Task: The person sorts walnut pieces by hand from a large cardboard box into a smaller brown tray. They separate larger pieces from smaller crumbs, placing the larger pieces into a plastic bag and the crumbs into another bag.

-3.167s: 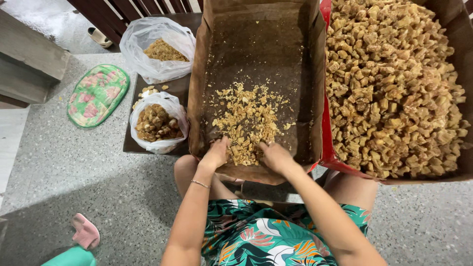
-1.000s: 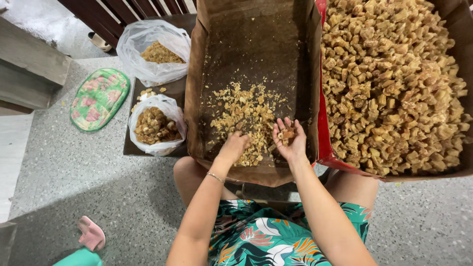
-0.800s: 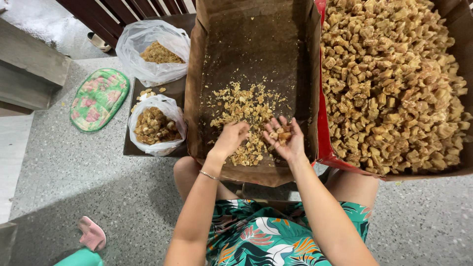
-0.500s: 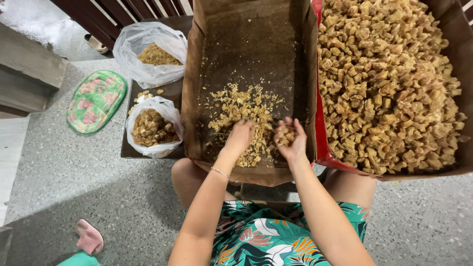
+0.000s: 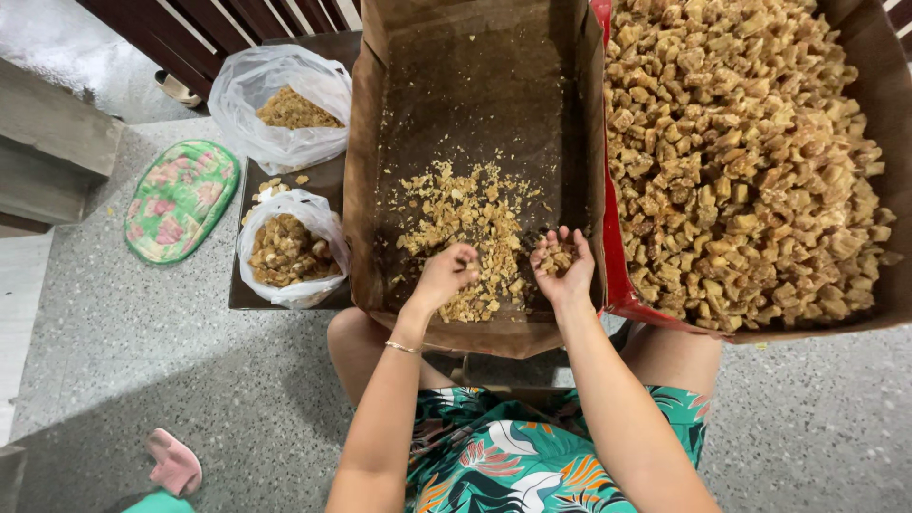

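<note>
Sorting step in hand, by my read: the person is picking through the small brown crumbly pieces (image 5: 465,237) lying in the near half of the middle cardboard box (image 5: 366,190).

Left hand (image 5: 445,275) is curled loosely, fingertips bunched down on the pile near the box's front edge; looks like it is pinching a few bits, but what exactly it has I cannot tell. Right hand (image 5: 562,266) is palm up, fingers spread and slightly cupped, with a small heap of pieces resting in the palm, just beside the box's right wall.

The next move likely calls for a steady cupped palm so nothing spills, and a destination for the sorted pieces.

Containers:
- middle box: mostly bare floor, scattered pieces and crumbs toward the front.
- right cardboard box (image 5: 888,142) with a red flap: heaped full of larger brown chunks (image 5: 741,161).
- clear plastic bag (image 5: 285,249) on a dark low board (image 5: 328,180), left of the middle box: part full of chunky brown pieces.
- second plastic bag (image 5: 275,104) at the board's far end: finer tan crumbs.

Floral cushion (image 5: 180,199) and pink slipper (image 5: 173,463) lie on the speckled floor (image 5: 123,351).
</note>
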